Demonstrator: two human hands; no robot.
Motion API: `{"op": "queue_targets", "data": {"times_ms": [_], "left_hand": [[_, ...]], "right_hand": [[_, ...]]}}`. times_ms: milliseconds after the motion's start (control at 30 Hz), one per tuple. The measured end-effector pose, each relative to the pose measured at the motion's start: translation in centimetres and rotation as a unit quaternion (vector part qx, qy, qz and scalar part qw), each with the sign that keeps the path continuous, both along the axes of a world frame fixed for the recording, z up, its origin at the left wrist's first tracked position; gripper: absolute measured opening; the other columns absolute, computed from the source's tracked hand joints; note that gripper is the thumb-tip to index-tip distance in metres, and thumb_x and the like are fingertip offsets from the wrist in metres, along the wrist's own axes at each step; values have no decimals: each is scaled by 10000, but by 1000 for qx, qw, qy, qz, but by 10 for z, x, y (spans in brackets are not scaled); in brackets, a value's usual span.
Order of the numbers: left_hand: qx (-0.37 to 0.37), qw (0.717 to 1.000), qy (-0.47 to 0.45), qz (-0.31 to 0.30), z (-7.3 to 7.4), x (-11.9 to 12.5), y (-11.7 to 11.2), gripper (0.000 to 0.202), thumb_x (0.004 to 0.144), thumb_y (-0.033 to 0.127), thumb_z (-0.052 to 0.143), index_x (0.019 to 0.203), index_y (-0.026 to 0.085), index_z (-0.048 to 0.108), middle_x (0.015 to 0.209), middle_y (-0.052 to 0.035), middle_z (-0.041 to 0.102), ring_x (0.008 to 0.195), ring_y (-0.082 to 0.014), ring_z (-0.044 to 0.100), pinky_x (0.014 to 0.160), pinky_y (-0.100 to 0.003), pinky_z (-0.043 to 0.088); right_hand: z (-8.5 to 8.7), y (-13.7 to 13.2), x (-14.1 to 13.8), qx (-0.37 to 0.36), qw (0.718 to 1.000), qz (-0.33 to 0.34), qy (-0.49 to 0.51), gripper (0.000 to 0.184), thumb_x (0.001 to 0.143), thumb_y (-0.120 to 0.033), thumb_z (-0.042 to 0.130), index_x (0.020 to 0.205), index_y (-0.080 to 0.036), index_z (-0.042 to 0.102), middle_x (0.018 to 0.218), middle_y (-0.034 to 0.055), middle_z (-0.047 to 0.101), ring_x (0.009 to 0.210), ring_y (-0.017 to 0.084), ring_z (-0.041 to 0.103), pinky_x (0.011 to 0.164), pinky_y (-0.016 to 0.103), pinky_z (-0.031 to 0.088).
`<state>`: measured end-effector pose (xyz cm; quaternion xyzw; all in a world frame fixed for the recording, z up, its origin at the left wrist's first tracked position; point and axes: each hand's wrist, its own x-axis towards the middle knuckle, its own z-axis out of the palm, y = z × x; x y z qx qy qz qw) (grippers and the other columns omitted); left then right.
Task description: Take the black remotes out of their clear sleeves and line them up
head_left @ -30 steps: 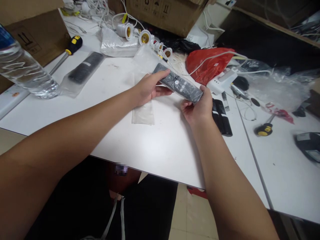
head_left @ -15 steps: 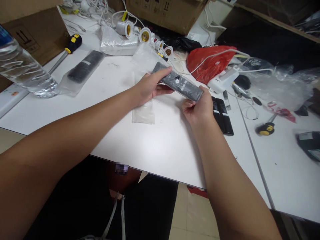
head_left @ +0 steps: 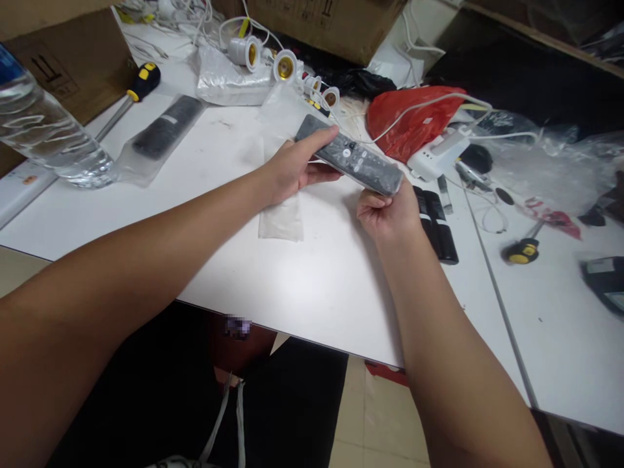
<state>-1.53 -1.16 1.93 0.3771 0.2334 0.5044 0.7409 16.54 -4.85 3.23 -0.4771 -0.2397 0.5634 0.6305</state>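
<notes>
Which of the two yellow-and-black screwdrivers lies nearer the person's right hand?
The screwdriver on the table's right side, beyond the right hand. The other screwdriver lies far left beside the cardboard box.

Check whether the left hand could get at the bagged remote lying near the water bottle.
Probably not at once: the left hand and right hand both grip a remote. The path to the bagged remote looks unobstructed.

White worktable (head_left: 302, 286), cardboard boxes (head_left: 322, 26) behind, beige tiled floor (head_left: 355, 416)
</notes>
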Motion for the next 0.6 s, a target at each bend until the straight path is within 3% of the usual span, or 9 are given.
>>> {"op": "queue_targets", "data": {"times_ms": [233,433,600], "left_hand": [[28,999,26,-12,-3,0,1,189,913,337,708,953,167,635,1006,-69,718,1078,-251,676,898,-370,635],[25,1000,17,-2,-9,-1,9,237,882,381,734,943,177,632,985,-60,704,1034,-234,683,868,-346,640],[12,1000,1,8,-11,-3,19,241,853,373,746,929,178,626,946,-46,689,956,-211,687,848,-337,639]], "right_hand": [[-12,3,-6,-21,994,-99,-49,289,917,-451,651,803,-255,472,523,-101,437,327,57,297,286,175,293],[-16,2,-6,-8,989,-100,-106,329,872,-517,681,811,-266,478,544,-93,461,339,77,375,298,202,335],[-12,10,-1,-19,977,-121,-173,317,924,-488,587,745,-253,472,541,-69,490,349,85,372,321,230,335]]}}
